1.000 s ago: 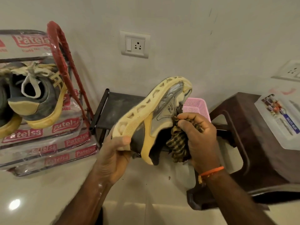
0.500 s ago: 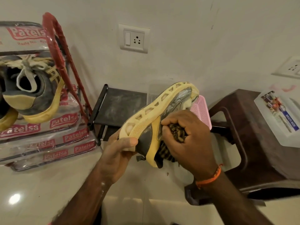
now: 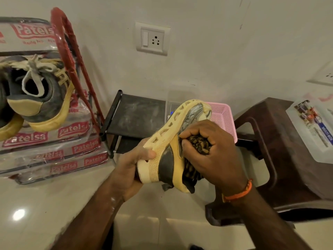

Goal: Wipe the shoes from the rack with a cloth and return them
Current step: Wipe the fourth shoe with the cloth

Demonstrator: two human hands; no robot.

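A grey and yellow sneaker (image 3: 167, 145) with a cream cut-out sole is tilted on its side, toe pointing up and right. My left hand (image 3: 131, 166) grips its heel end, thumb across the sole. My right hand (image 3: 212, 152) bunches a dark brown and tan checked cloth (image 3: 199, 144) and presses it against the shoe's side. At the far left, a matching sneaker (image 3: 41, 98) with pale laces sits on the red-framed rack (image 3: 72, 56), whose shelves are wrapped in printed plastic.
A low black stool (image 3: 133, 116) stands behind the held shoe, with a pink perforated basket (image 3: 223, 120) beside it. A brown plastic stool (image 3: 288, 156) on the right carries a clear lidded box (image 3: 313, 129). A wall socket (image 3: 153, 38) sits above; pale glossy floor lies below.
My right hand with the cloth has slid along the shoe's side toward the heel. The shoe has tipped a little, and the view shifted slightly.
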